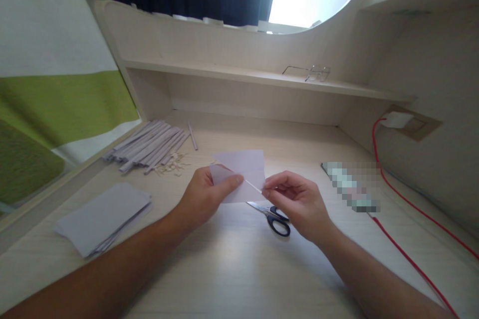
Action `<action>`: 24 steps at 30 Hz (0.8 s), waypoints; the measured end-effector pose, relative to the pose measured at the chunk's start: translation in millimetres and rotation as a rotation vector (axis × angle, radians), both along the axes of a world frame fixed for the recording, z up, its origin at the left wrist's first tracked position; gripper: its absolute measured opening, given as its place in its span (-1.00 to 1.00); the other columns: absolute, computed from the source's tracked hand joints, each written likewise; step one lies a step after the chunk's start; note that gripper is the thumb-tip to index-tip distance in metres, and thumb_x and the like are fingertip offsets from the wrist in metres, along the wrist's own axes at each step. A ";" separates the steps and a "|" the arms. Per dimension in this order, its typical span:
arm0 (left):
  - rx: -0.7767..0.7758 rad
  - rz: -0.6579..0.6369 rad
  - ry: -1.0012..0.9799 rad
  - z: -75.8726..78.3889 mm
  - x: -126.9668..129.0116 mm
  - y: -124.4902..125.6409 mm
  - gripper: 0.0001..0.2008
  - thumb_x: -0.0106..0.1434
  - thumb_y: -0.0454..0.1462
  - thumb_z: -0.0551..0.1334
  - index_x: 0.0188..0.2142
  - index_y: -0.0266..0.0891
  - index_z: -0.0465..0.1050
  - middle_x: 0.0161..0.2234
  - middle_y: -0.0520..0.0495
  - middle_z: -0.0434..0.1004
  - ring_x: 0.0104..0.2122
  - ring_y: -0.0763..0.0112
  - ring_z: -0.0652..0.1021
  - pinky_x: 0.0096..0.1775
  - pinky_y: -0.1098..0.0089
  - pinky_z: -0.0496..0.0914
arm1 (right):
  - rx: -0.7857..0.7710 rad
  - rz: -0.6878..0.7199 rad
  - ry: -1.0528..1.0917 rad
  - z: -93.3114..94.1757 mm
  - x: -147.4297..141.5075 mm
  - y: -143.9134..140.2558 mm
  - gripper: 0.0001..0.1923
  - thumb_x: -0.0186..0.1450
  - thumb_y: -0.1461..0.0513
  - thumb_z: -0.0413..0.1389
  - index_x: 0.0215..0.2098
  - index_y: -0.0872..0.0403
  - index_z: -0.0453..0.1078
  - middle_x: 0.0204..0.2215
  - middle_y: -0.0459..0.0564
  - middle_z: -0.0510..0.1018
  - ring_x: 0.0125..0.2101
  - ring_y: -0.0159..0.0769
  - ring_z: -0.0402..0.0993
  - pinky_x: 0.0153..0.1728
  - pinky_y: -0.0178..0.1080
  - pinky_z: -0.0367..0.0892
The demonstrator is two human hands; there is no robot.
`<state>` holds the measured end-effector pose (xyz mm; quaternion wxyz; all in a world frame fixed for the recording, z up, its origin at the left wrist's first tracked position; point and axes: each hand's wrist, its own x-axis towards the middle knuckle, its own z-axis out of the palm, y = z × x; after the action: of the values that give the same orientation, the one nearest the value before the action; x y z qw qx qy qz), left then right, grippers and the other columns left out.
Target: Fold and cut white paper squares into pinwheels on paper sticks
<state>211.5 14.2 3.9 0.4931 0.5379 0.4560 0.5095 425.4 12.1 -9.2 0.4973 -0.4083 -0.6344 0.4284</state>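
My left hand [204,194] is closed on a pale sheet of paper [252,164], thumb on top, above the desk. One corner of the sheet is turned over towards the thumb. A thin white diagonal line runs across the paper to the pinched fingertips of my right hand [299,199]; whether it is a folded edge or a separate thin stick I cannot tell. Beneath the hands lie scissors with black handles [279,222], their blades partly hidden by the paper.
At the back left lies a pile of rolled paper tubes [149,142], with curled scraps [174,163] beside it and one loose tube [192,135]. A paper stack [108,214] lies front left. On the right are a blurred-out phone-like object [348,187] and a red cable [411,264]. Glasses [318,74] rest on the shelf.
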 end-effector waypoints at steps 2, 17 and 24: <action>-0.001 0.009 -0.005 0.0 0.1 -0.3 -0.72 0.03 -0.10 0.45 -0.59 -0.23 0.51 -0.64 0.05 0.42 -0.61 0.45 0.36 -0.53 0.44 0.24 | 0.001 -0.001 0.003 0.3 -0.1 0.2 -0.89 0.18 0.19 0.37 -0.37 0.03 0.57 -0.40 -0.01 0.65 -0.40 -0.24 0.54 -0.35 -0.20 0.44; 0.031 0.056 0.102 -3.6 -1.4 0.6 -0.71 0.07 -0.11 0.44 -0.54 -0.29 0.52 -0.61 0.04 0.46 -0.58 0.47 0.40 -0.52 0.47 0.26 | -0.059 0.030 0.127 5.1 -3.2 1.5 -0.78 0.20 0.17 0.39 -0.34 0.04 0.44 -0.43 -0.06 0.59 -0.38 -0.27 0.55 -0.31 -0.20 0.44; -0.040 -0.028 0.043 -5.6 0.2 -0.2 -0.71 0.11 -0.10 0.44 -0.34 -0.32 0.66 -0.44 -0.04 0.65 -0.48 0.37 0.53 -0.42 0.44 0.39 | -0.017 0.067 0.078 -3.2 -1.8 3.2 -0.78 0.27 0.20 0.33 -0.36 0.04 0.35 -0.36 -0.07 0.54 -0.36 -0.32 0.44 -0.32 -0.24 0.34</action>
<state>211.7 14.0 -1.7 0.5009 0.5453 0.4690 0.4815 423.6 15.3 -12.4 0.5037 -0.3742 -0.6240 0.4658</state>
